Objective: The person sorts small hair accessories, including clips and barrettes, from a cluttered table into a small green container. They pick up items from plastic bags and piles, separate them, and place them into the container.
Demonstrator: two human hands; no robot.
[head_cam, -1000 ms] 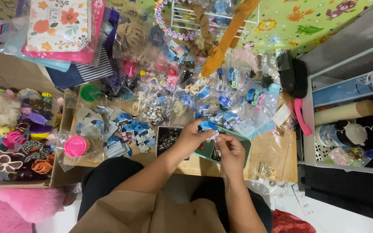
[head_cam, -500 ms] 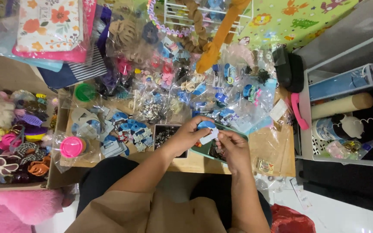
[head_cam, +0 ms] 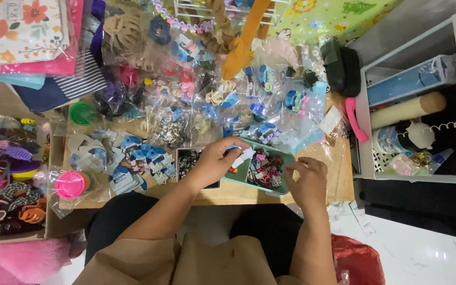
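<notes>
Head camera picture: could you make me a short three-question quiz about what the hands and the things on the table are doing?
1. True or false: the left hand pinches a small white card.
2. What does the right hand rest over? A) round pink plastic lid B) shallow green plastic tray C) beige cardboard tube
3. Which side of the wooden table holds the pink lid?

Key: 1 true; 2 B; 3 the person's left.

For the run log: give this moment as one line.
left hand: holds small white card | right hand: over green tray | surface: wooden table
</notes>
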